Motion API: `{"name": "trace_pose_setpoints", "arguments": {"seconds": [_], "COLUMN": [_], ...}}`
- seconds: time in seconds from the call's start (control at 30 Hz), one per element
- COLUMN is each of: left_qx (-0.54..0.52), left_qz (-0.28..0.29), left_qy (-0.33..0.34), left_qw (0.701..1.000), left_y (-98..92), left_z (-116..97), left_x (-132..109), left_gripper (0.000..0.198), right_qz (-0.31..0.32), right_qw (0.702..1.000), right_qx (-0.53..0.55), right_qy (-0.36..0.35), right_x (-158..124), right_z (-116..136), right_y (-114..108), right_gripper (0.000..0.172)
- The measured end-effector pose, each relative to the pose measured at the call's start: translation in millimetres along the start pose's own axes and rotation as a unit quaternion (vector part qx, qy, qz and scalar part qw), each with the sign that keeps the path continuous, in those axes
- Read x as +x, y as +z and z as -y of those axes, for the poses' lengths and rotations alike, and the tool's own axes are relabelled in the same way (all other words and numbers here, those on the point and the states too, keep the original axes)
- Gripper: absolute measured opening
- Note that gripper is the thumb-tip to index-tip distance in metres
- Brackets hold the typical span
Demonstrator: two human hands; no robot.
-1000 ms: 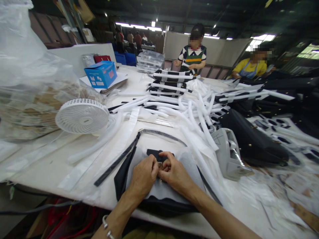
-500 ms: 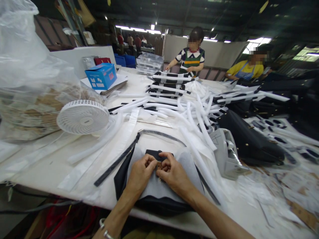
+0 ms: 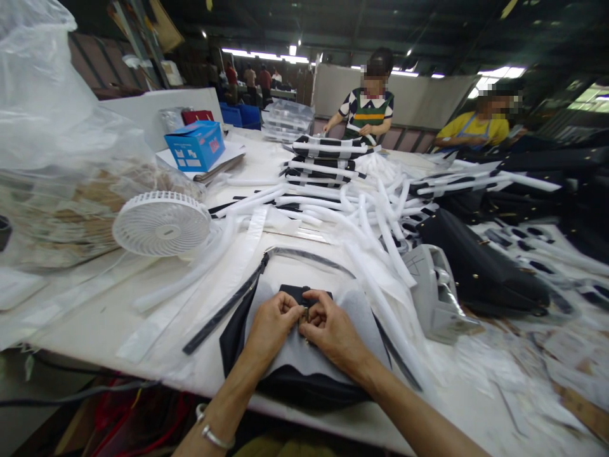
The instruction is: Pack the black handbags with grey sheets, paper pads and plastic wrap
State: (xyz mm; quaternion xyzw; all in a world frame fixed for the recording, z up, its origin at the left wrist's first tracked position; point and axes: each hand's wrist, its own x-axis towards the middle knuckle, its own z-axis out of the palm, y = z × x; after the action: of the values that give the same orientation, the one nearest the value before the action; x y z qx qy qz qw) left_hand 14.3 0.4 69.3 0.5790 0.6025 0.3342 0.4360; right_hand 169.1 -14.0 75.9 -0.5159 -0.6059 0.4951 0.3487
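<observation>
A black bag (image 3: 311,387) lies on the table right in front of me, with a sheet of white tissue paper (image 3: 297,360) over it. Its black strap (image 3: 221,311) loops out to the left and around the back. Over the middle of the bag, my left hand (image 3: 270,320) and my right hand (image 3: 335,333) meet fingertip to fingertip. Both are closed in a pinch on a small gold-coloured metal fitting (image 3: 304,313). Fingers cover much of it, so its exact kind is unclear. A black flap (image 3: 295,291) shows just behind the fingers.
A white fan (image 3: 164,225) and a blue box (image 3: 197,146) stand to the left. White foam tubes (image 3: 364,222) spread across the table. On the right are a tape dispenser (image 3: 431,292) and black bags (image 3: 485,266). Two people work across the table.
Both hands keep their pinch on the fitting with hardly any movement. The whole view has shifted slightly.
</observation>
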Motion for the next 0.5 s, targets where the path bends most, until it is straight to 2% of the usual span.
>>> {"name": "trace_pose_setpoints", "arguments": {"seconds": [0.33, 0.5], "left_qx": [0.107, 0.129], "left_qz": [0.012, 0.011], "left_qy": [0.035, 0.052], "left_qw": [0.994, 0.99], "left_y": [1.4, 3.3], "left_z": [-7.0, -4.8], "left_x": [-4.8, -7.2], "left_gripper": [0.014, 0.013], "right_qz": [-0.003, -0.023], "right_qw": [1.0, 0.999], "right_qx": [-0.011, -0.031], "right_qy": [-0.005, -0.01], "right_x": [-0.8, -2.8], "right_z": [-3.9, -1.1], "right_y": [0.3, 1.6], "right_gripper": [0.046, 0.044]}}
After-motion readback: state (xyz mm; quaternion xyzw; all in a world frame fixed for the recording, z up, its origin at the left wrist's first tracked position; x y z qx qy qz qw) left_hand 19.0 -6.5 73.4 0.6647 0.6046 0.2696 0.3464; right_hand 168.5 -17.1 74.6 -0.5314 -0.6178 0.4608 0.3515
